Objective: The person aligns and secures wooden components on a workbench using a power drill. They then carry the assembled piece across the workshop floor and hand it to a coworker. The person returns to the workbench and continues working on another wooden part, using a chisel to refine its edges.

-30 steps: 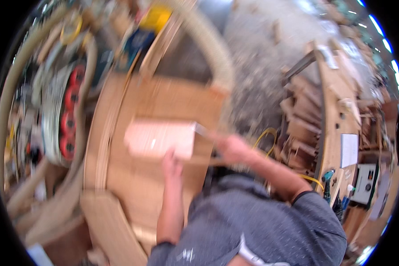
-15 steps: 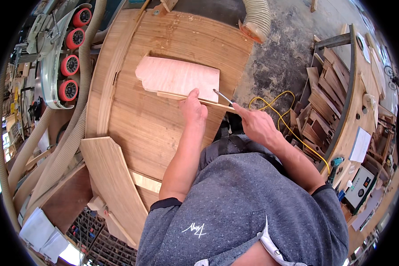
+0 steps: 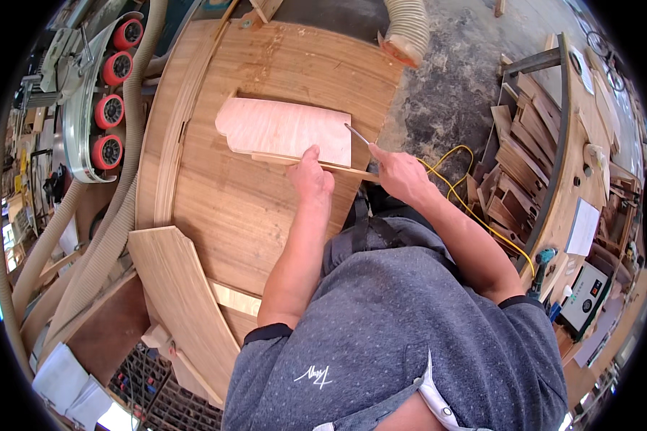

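Note:
A pale pinkish plywood panel (image 3: 287,129) with a scalloped left end lies over the wooden worktop (image 3: 266,223). At its near edge my left hand (image 3: 312,176) is closed, thumb on top, gripping the panel and a narrow wooden strip (image 3: 266,158) along that edge. My right hand (image 3: 404,174) is wrapped round a screwdriver (image 3: 359,134), index finger stretched toward its slim metal shaft. The handle is hidden in my fist. The shaft's tip meets the panel close to its right edge.
A shaped wooden board (image 3: 183,287) leans at the near left. Rollers with red rims (image 3: 108,111) and ribbed hoses (image 3: 133,108) stand at the left. To the right are a yellow cable (image 3: 492,231), stacked offcuts (image 3: 521,144) and a bench (image 3: 579,165) with a drill (image 3: 544,262).
My right hand and the screwdriver have moved away from me, and the tip sits farther up the panel's right edge. My left hand keeps its grip.

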{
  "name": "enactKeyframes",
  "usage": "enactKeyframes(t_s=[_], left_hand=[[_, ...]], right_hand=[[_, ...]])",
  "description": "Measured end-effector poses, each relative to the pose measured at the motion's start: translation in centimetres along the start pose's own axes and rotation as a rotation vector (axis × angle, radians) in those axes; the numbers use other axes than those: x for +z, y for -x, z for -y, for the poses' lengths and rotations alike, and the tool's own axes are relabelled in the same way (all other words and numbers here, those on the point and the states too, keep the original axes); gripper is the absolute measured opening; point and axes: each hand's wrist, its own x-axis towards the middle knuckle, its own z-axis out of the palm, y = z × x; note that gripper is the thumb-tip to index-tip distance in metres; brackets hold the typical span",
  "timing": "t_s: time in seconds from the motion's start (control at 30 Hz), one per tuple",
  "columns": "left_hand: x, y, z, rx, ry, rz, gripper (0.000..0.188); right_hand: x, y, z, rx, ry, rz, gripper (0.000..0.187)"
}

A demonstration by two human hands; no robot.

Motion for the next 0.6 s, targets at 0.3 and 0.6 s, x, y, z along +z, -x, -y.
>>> enactKeyframes(t_s=[0.3,0.6], left_hand=[[-0.5,0.3,-1.1,-0.05,-0.039,-0.045,0.044],[-3.2,-2.2,-0.1,-0.354,-0.08,0.122,0.038]], right_hand=[[0.2,-0.9,0.7,0.042,0.007,0.029,0.042],[-4.5,-2.8,-1.9,-0.036,0.087,0.14,0.039]])
